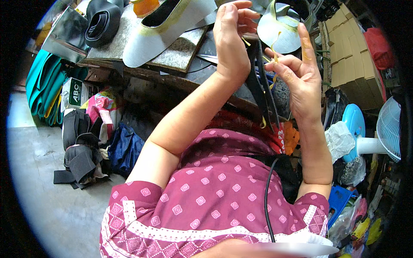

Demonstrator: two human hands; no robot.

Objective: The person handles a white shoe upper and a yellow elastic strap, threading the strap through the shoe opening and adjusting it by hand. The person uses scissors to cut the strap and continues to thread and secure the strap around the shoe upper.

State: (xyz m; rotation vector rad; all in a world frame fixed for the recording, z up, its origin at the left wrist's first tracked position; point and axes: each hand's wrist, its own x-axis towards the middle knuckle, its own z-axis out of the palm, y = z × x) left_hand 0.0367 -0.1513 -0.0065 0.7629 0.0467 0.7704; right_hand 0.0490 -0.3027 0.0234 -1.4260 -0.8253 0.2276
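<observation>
Over the workbench's front edge, my left hand (232, 41) is raised with its fingers curled around the top of several long black strips (254, 79). The strips dangle toward my lap, with small yellowish bits along them. My right hand (299, 75) faces it, thumb and fingertips pinching a thin, curled yellowish strip (275, 50), while the index finger points up. Behind the hands stand two pale grey shoe uppers with yellowish edges, one at the left (148, 43) and one at the right (279, 34). A pointed metal blade (208, 58) shows beside my left wrist.
The workbench (183, 58) also bears a rolled black material (103, 23). Folded green sheets (43, 86) and dark fabric pieces (81, 159) lie at the left. Stacked tan boxes (350, 56), a standing fan (389, 129) and a blue stool (353, 124) crowd the right.
</observation>
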